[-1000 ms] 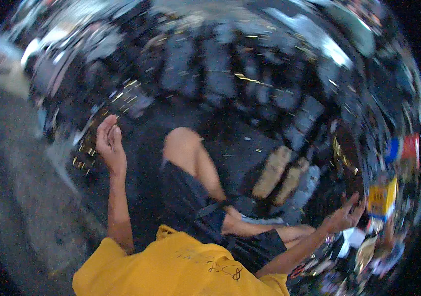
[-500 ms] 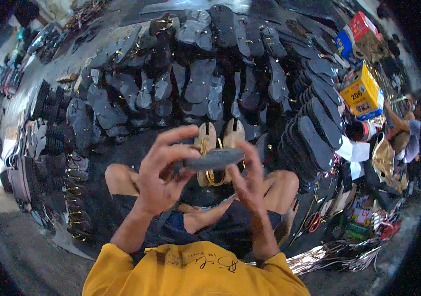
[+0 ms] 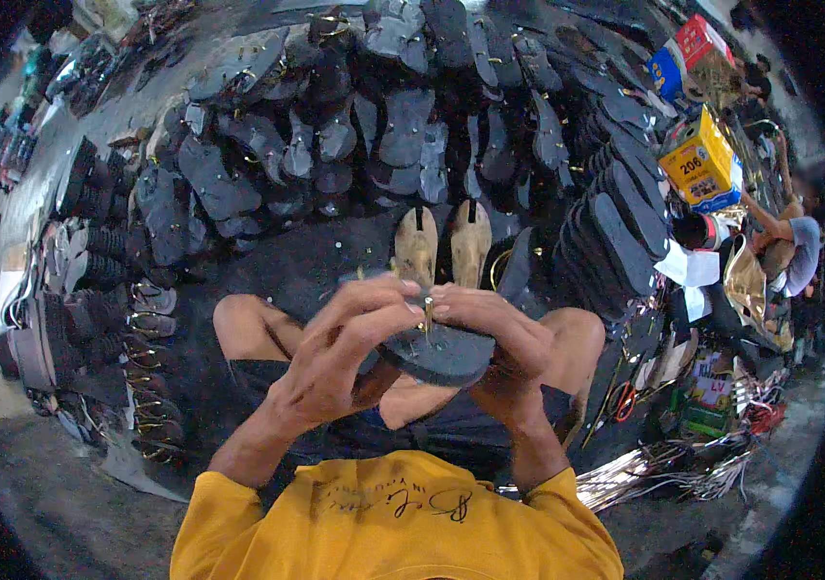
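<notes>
A dark grey sandal [image 3: 439, 360] is held in front of my lap, its flat face tilted up toward me. My left hand [image 3: 330, 350] is closed on its left side, and my right hand [image 3: 514, 340] grips its right side. The fingertips of both hands meet at a thin gold strap piece [image 3: 429, 314] near the sandal's upper end; the fingers hide much of that end. Just beyond, two wooden foot-shaped lasts [image 3: 418, 249] stand side by side, each with a dark slot at its far end.
Dark soles [image 3: 403, 135] with small metal bits cover the ground ahead. Stacked soles [image 3: 615, 227] rise at the right, near a yellow box [image 3: 700, 159]. Gold-strapped sandals [image 3: 153, 362] line the left. Orange-handled scissors [image 3: 625, 400] lie at right. Another person [image 3: 799, 237] sits at far right.
The sandal has turned from edge-on to showing its flat face, slightly lower. My hands have come closer together, with fingertips now at the gold strap piece. The wooden lasts show more fully.
</notes>
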Motion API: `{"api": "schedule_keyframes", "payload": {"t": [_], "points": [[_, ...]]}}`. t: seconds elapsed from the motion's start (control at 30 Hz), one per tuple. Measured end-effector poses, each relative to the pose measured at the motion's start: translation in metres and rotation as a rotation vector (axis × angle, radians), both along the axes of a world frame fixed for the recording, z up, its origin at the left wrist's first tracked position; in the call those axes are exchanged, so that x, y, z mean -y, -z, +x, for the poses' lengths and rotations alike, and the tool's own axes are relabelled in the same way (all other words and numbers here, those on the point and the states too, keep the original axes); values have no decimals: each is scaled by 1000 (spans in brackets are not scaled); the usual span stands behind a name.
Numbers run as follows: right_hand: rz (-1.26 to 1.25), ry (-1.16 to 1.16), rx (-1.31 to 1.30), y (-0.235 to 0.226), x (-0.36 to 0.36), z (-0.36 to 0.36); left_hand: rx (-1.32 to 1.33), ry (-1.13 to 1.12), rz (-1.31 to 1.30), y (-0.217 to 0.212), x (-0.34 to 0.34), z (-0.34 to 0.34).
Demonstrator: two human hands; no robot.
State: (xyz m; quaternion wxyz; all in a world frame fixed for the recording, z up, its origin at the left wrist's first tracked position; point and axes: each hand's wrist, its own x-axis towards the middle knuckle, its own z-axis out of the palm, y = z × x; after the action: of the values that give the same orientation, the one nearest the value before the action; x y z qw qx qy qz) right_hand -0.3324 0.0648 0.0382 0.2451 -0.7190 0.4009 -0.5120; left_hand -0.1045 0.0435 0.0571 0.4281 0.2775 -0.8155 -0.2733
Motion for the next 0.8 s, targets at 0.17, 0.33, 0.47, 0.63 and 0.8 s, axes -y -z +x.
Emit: {"api": "schedule_keyframes", "payload": {"t": [0.17, 0.33, 0.47, 0.63, 0.8], "points": [[341, -29, 92, -11, -9, 11, 1, 26, 205, 18, -10, 0], [255, -194, 135, 58, -12, -7, 12, 40, 233, 40, -21, 7], [648, 320, 347, 114, -8, 1, -41, -343, 601, 28, 17, 12], [518, 803, -609, 251, 38, -26, -940, 47, 1104, 89, 114, 13], [590, 528, -329, 199, 33, 5, -1384, -82, 1149, 109, 126, 31]]}}
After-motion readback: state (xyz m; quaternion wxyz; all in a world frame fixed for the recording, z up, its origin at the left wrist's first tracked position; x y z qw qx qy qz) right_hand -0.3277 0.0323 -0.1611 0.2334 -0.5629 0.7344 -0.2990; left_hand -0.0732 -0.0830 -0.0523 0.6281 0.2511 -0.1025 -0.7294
